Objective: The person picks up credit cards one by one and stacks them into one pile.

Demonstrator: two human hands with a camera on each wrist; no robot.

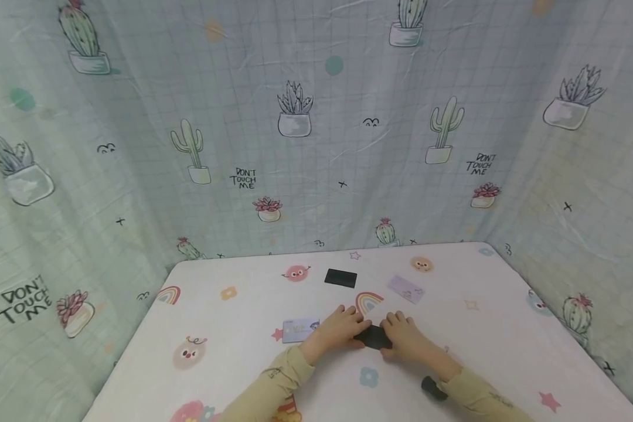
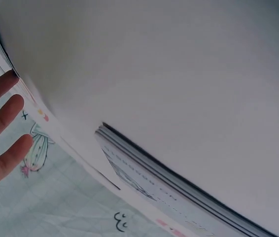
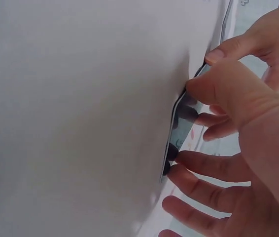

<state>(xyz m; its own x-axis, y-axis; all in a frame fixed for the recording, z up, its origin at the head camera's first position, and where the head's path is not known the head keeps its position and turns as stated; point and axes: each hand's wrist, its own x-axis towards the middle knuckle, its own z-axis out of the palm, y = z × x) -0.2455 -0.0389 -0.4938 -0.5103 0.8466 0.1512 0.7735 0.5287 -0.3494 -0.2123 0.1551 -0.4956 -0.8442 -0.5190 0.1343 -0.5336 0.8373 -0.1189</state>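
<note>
A thin black card (image 1: 373,337) lies between my two hands over the middle of the table. My left hand (image 1: 340,327) holds its left end, with the thumb at the near edge. At the right end my right hand (image 1: 407,339) grips it, thumb near and fingers across at the far edge. Seen edge-on in the right wrist view, the card (image 3: 181,129) has a glossy, reflecting face and looks slightly bent. In the left wrist view, the left fingers (image 2: 1,118) are spread; only a bit of the card's dark edge shows.
Left of the hands lies a small stack of pale lavender cards (image 1: 295,330), its layers visible in the left wrist view. Farther back are another black card (image 1: 340,278) and a lilac card (image 1: 407,288). A short black cylinder (image 1: 434,388) lies beside the right sleeve.
</note>
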